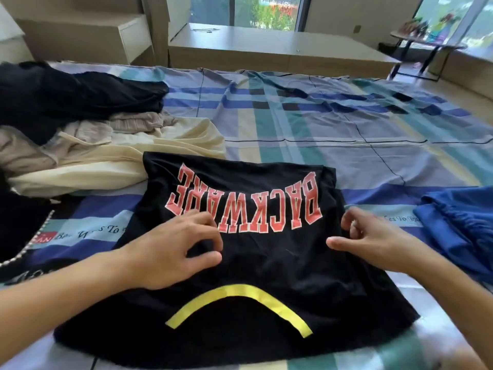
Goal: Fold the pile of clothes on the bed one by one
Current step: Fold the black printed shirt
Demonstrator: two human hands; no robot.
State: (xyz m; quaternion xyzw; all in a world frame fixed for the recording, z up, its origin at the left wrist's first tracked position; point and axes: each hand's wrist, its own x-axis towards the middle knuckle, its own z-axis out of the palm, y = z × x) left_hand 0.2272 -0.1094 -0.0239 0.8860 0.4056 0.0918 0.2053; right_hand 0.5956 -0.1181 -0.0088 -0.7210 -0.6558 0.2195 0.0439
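Note:
A black T-shirt [266, 263] with red upside-down letters and a yellow arc lies flat on the bed in front of me. My left hand [170, 249] is over its middle, just below the letters, with thumb and fingertips pinching the fabric. At the shirt's right edge my right hand [373, 241] has its fingers curled on the cloth and its thumb pointing left across it. A pile of clothes [80, 129], black, beige and cream, sits at the left of the bed.
The bed has a blue, teal and grey checked sheet [320, 124]. A blue garment [461, 231] lies at the right edge. A dark item with a beaded trim [24, 236] lies at the left. Low wooden cabinets [266, 52] and windows stand beyond the bed.

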